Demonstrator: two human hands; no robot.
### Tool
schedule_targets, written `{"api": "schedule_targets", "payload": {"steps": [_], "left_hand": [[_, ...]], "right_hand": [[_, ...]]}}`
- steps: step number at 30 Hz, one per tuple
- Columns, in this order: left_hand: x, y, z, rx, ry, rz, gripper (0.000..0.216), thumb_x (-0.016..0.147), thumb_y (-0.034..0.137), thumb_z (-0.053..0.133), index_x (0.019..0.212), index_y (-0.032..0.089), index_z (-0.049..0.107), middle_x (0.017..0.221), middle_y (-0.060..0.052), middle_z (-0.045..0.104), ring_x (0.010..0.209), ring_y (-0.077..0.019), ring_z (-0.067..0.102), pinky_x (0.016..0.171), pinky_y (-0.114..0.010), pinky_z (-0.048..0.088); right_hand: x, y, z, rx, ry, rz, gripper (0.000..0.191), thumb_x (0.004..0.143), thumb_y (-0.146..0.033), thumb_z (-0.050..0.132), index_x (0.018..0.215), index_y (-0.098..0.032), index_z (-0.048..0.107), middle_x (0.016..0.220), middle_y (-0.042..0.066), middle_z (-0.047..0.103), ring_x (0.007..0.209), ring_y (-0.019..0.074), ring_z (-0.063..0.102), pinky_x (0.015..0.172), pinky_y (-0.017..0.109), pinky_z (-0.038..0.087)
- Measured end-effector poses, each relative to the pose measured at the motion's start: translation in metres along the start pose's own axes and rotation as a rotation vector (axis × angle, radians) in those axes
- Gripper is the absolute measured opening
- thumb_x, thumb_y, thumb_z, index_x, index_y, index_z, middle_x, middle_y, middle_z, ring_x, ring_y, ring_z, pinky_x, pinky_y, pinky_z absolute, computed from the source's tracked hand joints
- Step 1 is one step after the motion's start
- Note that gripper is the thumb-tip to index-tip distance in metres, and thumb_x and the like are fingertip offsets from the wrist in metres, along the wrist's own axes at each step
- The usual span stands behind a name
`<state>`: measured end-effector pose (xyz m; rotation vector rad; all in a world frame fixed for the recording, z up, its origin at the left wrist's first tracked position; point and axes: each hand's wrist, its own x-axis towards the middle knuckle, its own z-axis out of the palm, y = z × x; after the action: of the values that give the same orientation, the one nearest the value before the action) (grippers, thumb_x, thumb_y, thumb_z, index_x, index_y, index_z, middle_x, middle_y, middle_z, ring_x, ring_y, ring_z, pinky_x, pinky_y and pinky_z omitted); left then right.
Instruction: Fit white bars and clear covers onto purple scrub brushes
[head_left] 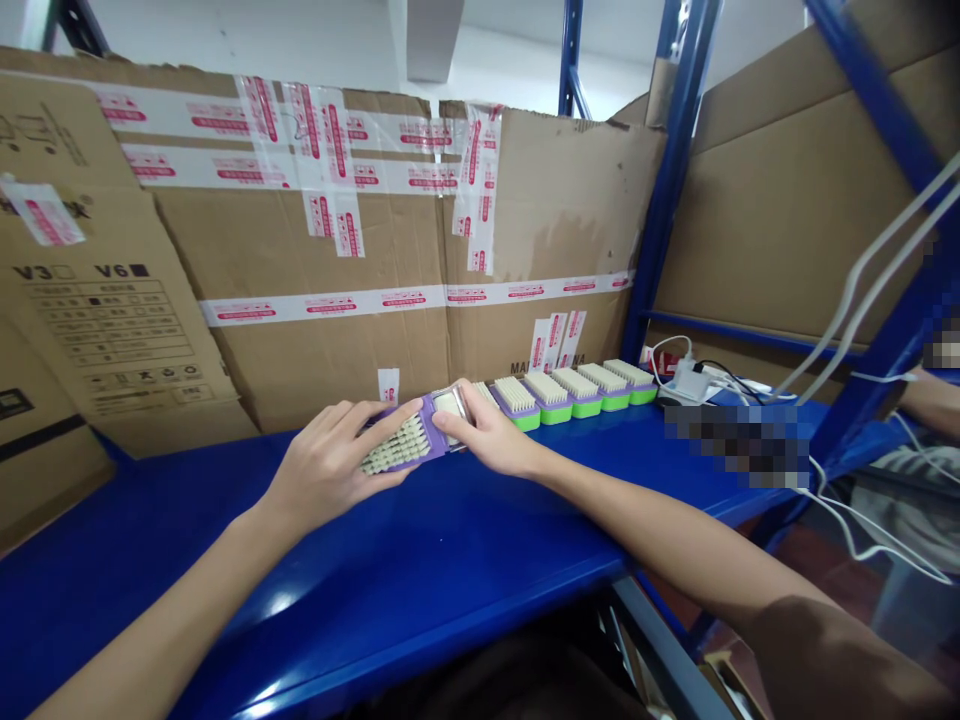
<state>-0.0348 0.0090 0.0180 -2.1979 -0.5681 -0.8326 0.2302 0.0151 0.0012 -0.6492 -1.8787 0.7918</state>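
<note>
Above the blue shelf, my left hand (330, 455) is wrapped round a purple block with rows of cream bristles (397, 445), which looks like a scrub brush. My right hand (484, 432) pinches a pale rectangular piece with a shiny rim (448, 405) at the block's right end, the thumb lying across it. Whether this piece is joined to the block or only held against it, I cannot tell. Behind my right hand stands a row of several purple and green brush blocks (551, 395), bristles up. My right fingers partly hide the nearest one.
Taped cardboard (322, 250) walls the back of the blue shelf (450, 560). To the right are a white plug adapter (690, 380), white cables (862, 270) and a blue upright post (664, 170). Another person's arm (930, 400) shows at the far right.
</note>
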Motion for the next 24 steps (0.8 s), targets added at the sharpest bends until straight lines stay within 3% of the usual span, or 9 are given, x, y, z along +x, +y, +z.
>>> {"api": "schedule_targets", "payload": {"steps": [4,9,15,24], "left_hand": [[0.000,0.000,0.000,-0.033,-0.004,-0.003,0.072,0.100,0.042,0.076,0.164,0.030,0.047,0.123,-0.012,0.076,0.092,-0.0282,0.072,0.088,-0.045,0.060],[0.000,-0.001,0.001,-0.037,-0.003,-0.018,0.069,0.099,0.043,0.076,0.162,0.030,0.052,0.121,-0.012,0.077,0.091,-0.0277,0.072,0.089,-0.044,0.060],[0.001,-0.001,-0.001,-0.046,-0.011,0.014,0.076,0.101,0.039,0.075,0.168,0.031,0.041,0.125,-0.014,0.074,0.094,-0.0297,0.071,0.090,-0.047,0.060],[0.000,0.001,0.000,-0.076,-0.005,0.007,0.083,0.100,0.033,0.075,0.172,0.030,0.033,0.127,-0.016,0.072,0.100,-0.0308,0.071,0.093,-0.048,0.062]], "right_hand": [[0.000,0.003,0.000,0.028,-0.016,0.027,0.038,0.103,-0.061,0.062,0.104,-0.025,0.048,0.094,-0.001,0.055,0.084,0.0179,0.055,0.075,0.034,0.051],[0.000,0.004,0.002,0.010,-0.002,0.011,0.038,0.104,-0.060,0.061,0.103,-0.025,0.047,0.095,-0.001,0.055,0.087,0.0185,0.055,0.080,0.036,0.053],[-0.003,0.004,0.004,-0.062,0.049,-0.006,0.037,0.105,-0.061,0.059,0.107,-0.025,0.049,0.102,0.002,0.059,0.097,0.0216,0.057,0.093,0.041,0.054],[-0.008,-0.002,0.015,-0.056,0.153,0.034,0.037,0.105,-0.061,0.057,0.113,-0.026,0.051,0.112,0.006,0.068,0.108,0.0262,0.064,0.095,0.046,0.054]]}}
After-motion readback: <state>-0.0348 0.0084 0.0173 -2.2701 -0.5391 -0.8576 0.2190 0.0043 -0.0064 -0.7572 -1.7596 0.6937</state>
